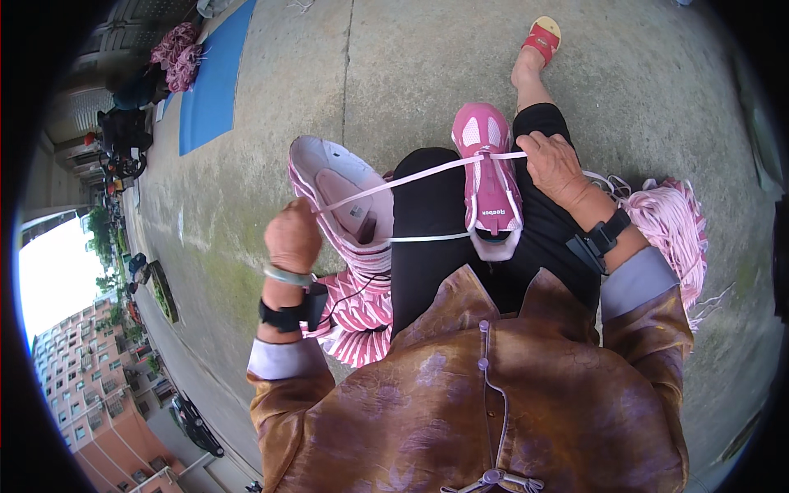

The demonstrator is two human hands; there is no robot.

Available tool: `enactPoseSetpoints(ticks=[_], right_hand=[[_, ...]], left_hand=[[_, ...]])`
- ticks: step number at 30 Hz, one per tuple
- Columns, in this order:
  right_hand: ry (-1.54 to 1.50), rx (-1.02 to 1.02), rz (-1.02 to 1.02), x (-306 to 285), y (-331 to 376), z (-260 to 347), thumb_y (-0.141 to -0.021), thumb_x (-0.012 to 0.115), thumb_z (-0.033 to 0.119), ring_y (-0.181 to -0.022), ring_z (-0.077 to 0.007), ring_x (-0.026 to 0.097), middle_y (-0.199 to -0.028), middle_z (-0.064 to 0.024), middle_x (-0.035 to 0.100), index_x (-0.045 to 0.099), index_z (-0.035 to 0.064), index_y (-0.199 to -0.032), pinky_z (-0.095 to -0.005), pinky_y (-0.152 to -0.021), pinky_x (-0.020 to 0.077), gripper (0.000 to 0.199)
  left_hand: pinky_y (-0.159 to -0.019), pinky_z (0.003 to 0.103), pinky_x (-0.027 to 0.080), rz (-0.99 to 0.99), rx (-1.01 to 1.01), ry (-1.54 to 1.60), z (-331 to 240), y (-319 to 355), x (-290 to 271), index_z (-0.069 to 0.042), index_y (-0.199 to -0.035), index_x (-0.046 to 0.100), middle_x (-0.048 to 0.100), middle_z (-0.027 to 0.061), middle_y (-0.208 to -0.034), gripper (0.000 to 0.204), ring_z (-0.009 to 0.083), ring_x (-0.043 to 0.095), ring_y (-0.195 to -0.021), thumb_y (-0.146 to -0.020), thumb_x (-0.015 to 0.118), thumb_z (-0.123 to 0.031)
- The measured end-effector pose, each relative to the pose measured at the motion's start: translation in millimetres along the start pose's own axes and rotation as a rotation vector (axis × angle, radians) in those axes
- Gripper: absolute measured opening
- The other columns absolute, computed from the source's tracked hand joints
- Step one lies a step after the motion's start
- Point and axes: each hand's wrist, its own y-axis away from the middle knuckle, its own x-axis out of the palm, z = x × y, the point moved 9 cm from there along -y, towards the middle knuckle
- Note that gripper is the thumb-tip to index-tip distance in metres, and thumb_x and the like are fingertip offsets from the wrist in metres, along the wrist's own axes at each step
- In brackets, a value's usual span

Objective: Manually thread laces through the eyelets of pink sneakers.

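Pink shoe (495, 197) | long axis fore-aft, toe (479, 123) forward | left hand (293, 237), right hand (562, 169) clamped on lace (429, 172)

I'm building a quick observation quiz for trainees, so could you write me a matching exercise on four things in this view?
Things:
1. shoe
2. right hand
3. sandal
4. sheet

Descriptions:
A. red, worn on a foot
B. blue, lying on the ground
C. pink and white
D. gripping a lace

Pairs: 1-C, 2-D, 3-A, 4-B
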Motion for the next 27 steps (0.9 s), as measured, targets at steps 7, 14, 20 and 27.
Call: enactPoseSetpoints(ticks=[7, 14, 20, 27], right_hand=[[-0.049, 0.007, -0.005, -22.1, 9.7, -12.8, -0.074, 0.055, 0.010, -0.067, -0.0303, 0.052, -0.074, -0.0107, 0.051, 0.053, 0.0067, -0.087, -0.0375, -0.060, 0.0421, 0.013], [0.095, -0.039, 0.008, -73.9, 50.4, -57.5, -0.076, 0.055, 0.009, -0.063, -0.0305, 0.053, -0.072, -0.0113, 0.054, 0.056, 0.0046, -0.086, -0.0383, -0.058, 0.0428, 0.012], [0.329, 0.079, 0.026, -176.2, 98.5, -115.8, -0.076, 0.053, 0.003, -0.071, -0.0315, 0.058, -0.083, -0.0132, 0.059, 0.058, 0.0041, -0.091, -0.0366, -0.063, 0.0462, 0.016], [0.655, 0.313, -0.018, -328.9, 166.0, -199.1, -0.085, 0.048, 0.007, -0.095, -0.0250, 0.058, -0.103, -0.0130, 0.059, 0.056, 0.0048, -0.106, -0.0287, -0.081, 0.0451, 0.022]], left_hand=[[-0.077, 0.042, 0.046, -0.135, 0.394, 0.703, -165.6, -18.2, 29.2, 0.003, -0.114, 0.040, 0.047, 0.0245, -0.113, 0.046, 0.0379, 0.055, -0.089, -0.069, 0.048, -0.001], [-0.061, 0.043, 0.046, 0.095, 0.498, 0.432, -187.4, -49.8, 67.4, -0.003, -0.079, 0.052, 0.059, 0.0154, -0.077, 0.011, 0.0334, 0.058, -0.072, -0.069, 0.051, -0.007], [-0.058, 0.033, 0.051, -0.254, 0.551, 0.049, -99.0, -54.9, -25.5, -0.010, -0.087, 0.059, 0.060, 0.0089, -0.080, 0.023, 0.0245, 0.061, -0.072, -0.067, 0.051, -0.003], [-0.057, 0.035, 0.049, -0.464, 0.144, -0.378, 121.9, -91.1, -126.9, -0.013, -0.092, 0.061, 0.062, 0.0094, -0.083, 0.021, 0.0265, 0.061, -0.069, -0.079, 0.045, -0.008]])
